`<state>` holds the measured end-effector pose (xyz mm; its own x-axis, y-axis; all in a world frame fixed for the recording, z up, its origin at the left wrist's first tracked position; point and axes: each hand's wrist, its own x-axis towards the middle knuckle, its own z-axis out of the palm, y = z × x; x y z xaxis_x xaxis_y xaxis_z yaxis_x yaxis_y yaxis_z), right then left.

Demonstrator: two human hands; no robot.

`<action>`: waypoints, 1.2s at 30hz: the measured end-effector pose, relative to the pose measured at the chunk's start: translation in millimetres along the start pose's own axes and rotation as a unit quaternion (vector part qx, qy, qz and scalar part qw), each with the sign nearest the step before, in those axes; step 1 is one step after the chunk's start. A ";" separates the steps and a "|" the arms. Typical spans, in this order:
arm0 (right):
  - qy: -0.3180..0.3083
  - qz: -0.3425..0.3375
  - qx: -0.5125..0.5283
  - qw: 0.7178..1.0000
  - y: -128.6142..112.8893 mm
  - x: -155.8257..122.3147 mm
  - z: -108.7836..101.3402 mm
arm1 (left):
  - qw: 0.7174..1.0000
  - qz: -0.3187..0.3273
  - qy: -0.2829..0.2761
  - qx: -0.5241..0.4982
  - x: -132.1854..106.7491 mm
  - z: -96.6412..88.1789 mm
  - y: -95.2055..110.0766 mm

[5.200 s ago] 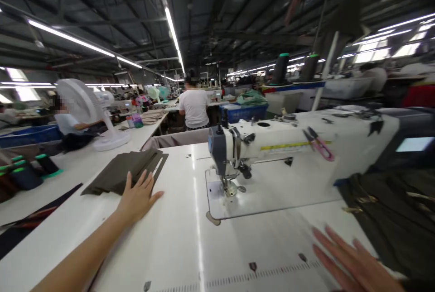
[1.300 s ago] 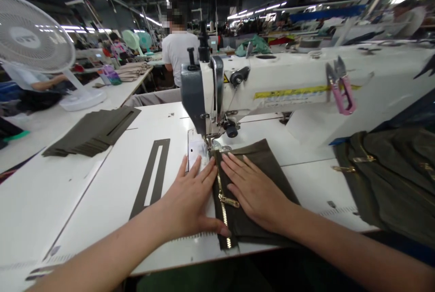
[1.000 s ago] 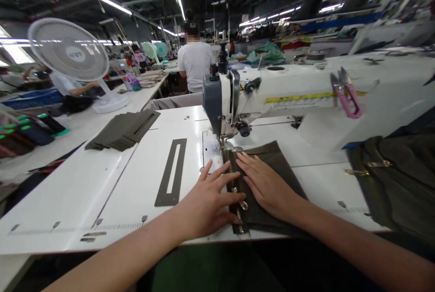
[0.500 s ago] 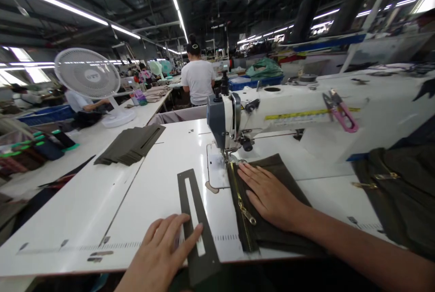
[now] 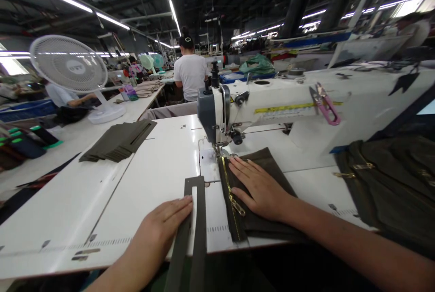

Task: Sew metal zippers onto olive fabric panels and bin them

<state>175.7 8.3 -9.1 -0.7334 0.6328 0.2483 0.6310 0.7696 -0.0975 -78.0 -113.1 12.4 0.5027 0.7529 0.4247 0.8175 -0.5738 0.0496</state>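
Observation:
A dark olive fabric panel [image 5: 275, 169] lies on the sewing table under the sewing machine's head [image 5: 214, 120]. A gold zipper [image 5: 227, 179] runs along its left edge, its pull [image 5: 238, 207] nearer to me. On this panel, just right of the zipper, my right hand [image 5: 260, 188] rests flat with fingers extended. My left hand [image 5: 163, 224] has its fingers together over the left side of a dark slotted fabric piece [image 5: 200, 219], apparently gripping it; the thumb is hidden. That piece overhangs the table's front edge, apart from the zippered panel.
A stack of dark fabric pieces [image 5: 118, 140] lies at left, with a white fan [image 5: 70, 65] behind it. More zippered dark fabric [image 5: 390, 183] lies at right. Pink-handled thread snips [image 5: 324, 104] sit against the machine arm. A person in white [image 5: 191, 72] stands ahead.
My left hand has turned and its fingers have come together on the slotted piece, whose far end has swung right. My right hand stays flat on the zippered panel. The camera view has shifted.

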 end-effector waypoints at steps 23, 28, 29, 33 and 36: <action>0.017 0.034 0.070 0.997 -8.7 -12.5 -8.0 | 0.998 0.036 -0.045 0.018 89.1 51.1 8.0; 0.029 0.058 0.099 0.993 -15.1 -4.0 -4.6 | 0.996 0.050 -0.062 0.046 89.3 52.5 2.2; 0.030 0.059 0.108 0.992 -15.5 -3.0 -3.6 | 0.995 0.063 -0.056 0.049 89.3 52.8 0.6; 0.043 0.061 0.152 0.986 -13.3 -1.9 -1.0 | 0.990 0.091 -0.067 0.081 90.5 52.4 -5.3; 0.052 0.058 0.176 0.981 -11.0 -1.8 0.0 | 0.990 0.100 -0.066 0.078 90.9 53.2 -10.1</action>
<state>170.1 -1.3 -8.6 -0.6208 0.7195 0.3113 0.5688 0.6867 -0.4527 -25.6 -21.7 2.4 0.6826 0.6706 0.2903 0.7264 -0.6663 -0.1686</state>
